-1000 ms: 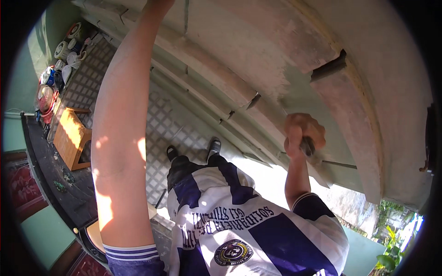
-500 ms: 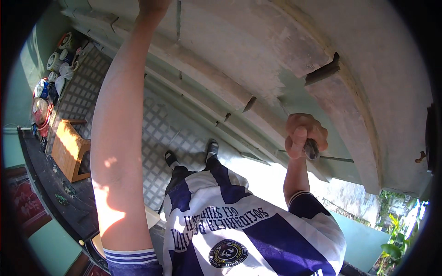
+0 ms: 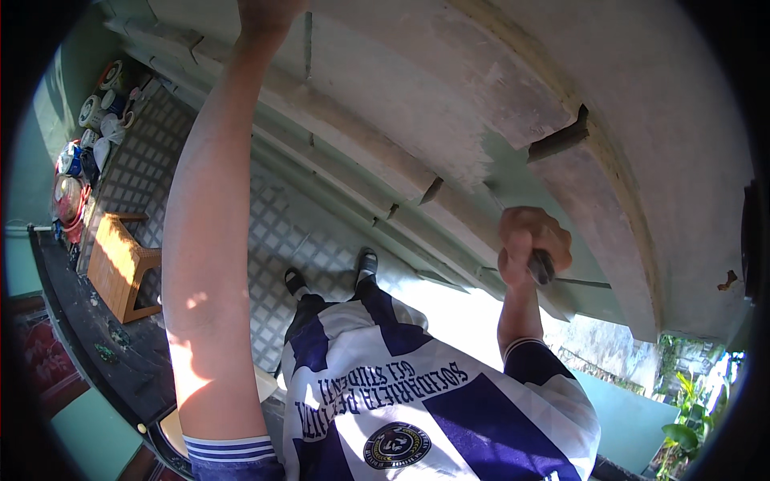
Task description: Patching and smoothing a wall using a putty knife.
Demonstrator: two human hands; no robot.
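Observation:
My right hand [image 3: 533, 240] is closed around a tool with a dark, rounded handle [image 3: 541, 267]. The handle's butt end points toward me, and the working end is largely hidden behind my fist. It is held close to a pale, ridged wall [image 3: 401, 104], beside a bare green patch [image 3: 513, 172] with streaky edges. My left arm reaches up past the wall's ledges. Only the wrist and back part of my left hand [image 3: 271, 12] show at the upper edge; its fingers are out of view.
Dark gaps [image 3: 561, 136] break the wall's raised bands. Below are patterned floor tiles [image 3: 273, 216] and my sandalled feet. An orange-brown stool [image 3: 116, 264] stands at left, with several paint tubs [image 3: 92, 112] beyond it. Green plants [image 3: 682, 433] grow at lower right.
My right hand has dropped slightly with the tool and looks a little blurred. The left arm stays raised, and the whole view has shifted a little.

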